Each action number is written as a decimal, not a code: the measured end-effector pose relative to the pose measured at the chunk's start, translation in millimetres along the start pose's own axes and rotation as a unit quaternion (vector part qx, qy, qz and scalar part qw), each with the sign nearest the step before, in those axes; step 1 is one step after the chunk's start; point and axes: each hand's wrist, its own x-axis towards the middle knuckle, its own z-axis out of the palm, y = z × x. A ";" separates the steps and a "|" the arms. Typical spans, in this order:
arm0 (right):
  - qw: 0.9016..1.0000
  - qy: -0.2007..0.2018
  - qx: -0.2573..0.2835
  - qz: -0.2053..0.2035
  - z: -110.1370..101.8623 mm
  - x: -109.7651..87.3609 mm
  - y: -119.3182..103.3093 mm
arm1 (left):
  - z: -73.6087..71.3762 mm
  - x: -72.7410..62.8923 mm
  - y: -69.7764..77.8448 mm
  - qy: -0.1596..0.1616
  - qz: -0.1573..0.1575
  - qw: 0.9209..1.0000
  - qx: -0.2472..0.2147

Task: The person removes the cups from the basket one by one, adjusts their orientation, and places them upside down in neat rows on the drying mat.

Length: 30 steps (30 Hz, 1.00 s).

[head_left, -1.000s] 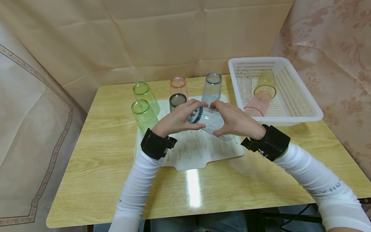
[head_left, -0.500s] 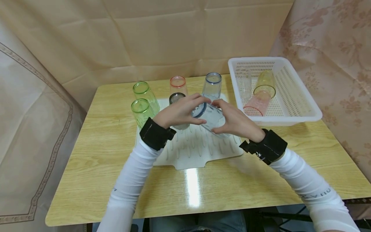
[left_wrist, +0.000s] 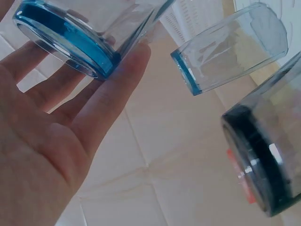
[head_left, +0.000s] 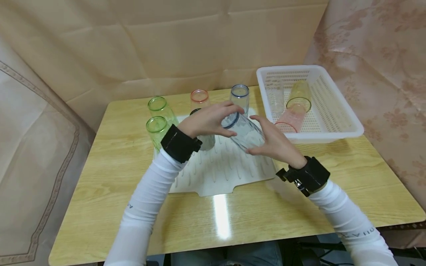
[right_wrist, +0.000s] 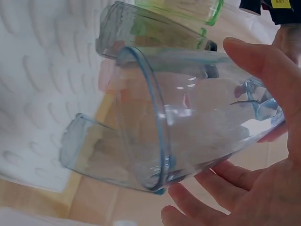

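Both hands hold a clear drinking glass point(head_left: 249, 135), tilted with its thick blue base up to the left and its mouth down to the right. The left hand point(head_left: 213, 120) grips it round the base; in the left wrist view the fingers pass behind the blue base. The right hand point(head_left: 277, 142) has thumb and fingers on either side of the glass nearer the mouth. Below lies a white ridged draining mat point(head_left: 213, 177). A grey-based glass point(left_wrist: 258, 165) stands upside down on the mat, partly hidden by the left hand in the head view.
A blue-based glass point(head_left: 240, 96) and a red-based glass point(head_left: 199, 98) stand inverted at the back. Two green glasses point(head_left: 159, 107) point(head_left: 157, 127) stand at the left. A white basket point(head_left: 342, 111) at the right holds a yellow glass point(head_left: 300, 96), a pink glass point(head_left: 293, 117) and a clear one.
The held glass has risen slightly and tilted more steeply, mouth down to the right. The left hand has moved up a little. The right fingers look more spread.
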 end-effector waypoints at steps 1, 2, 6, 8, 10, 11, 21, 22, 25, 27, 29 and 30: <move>1.000 0.002 0.001 0.003 0.9 -1.7 2.6 | -0.9 1.2 -0.2 0.000 0.001 1.000 0.000; 1.000 0.004 0.002 0.004 1.5 -3.5 4.7 | -1.6 2.7 -0.7 0.001 0.004 1.000 0.002; 1.000 0.008 0.012 0.018 3.6 -11.5 11.9 | -5.3 8.7 -2.0 -0.001 0.018 1.000 0.004; 0.999 0.013 0.020 0.028 5.1 -16.0 12.8 | -7.0 11.8 -2.9 -0.007 0.019 1.000 0.015; 0.999 0.018 0.026 0.032 6.9 -20.2 13.6 | -8.7 14.6 -3.4 -0.017 0.013 0.999 0.027; 0.999 0.023 0.029 0.032 7.9 -22.2 13.8 | -9.5 15.9 -3.8 -0.023 0.009 0.999 0.036; 0.997 0.043 0.048 0.033 17.1 -40.4 13.8 | -11.5 32.5 -12.5 -0.070 0.010 0.995 0.071; 0.997 0.042 0.052 0.035 18.3 -42.1 12.9 | -11.4 34.8 -13.2 -0.075 0.010 0.994 0.078; 0.996 0.040 0.061 0.043 22.4 -46.1 11.9 | -11.2 42.0 -14.5 -0.094 0.006 0.991 0.096; 0.996 0.039 0.067 0.049 25.0 -48.5 11.7 | -10.7 46.6 -14.9 -0.105 0.000 0.989 0.103; 0.996 0.042 0.065 0.052 27.4 -50.6 12.3 | -9.6 50.8 -15.8 -0.114 -0.005 0.988 0.108; 0.996 0.043 0.064 0.052 28.6 -51.6 12.5 | -8.7 52.8 -16.4 -0.117 -0.007 0.987 0.110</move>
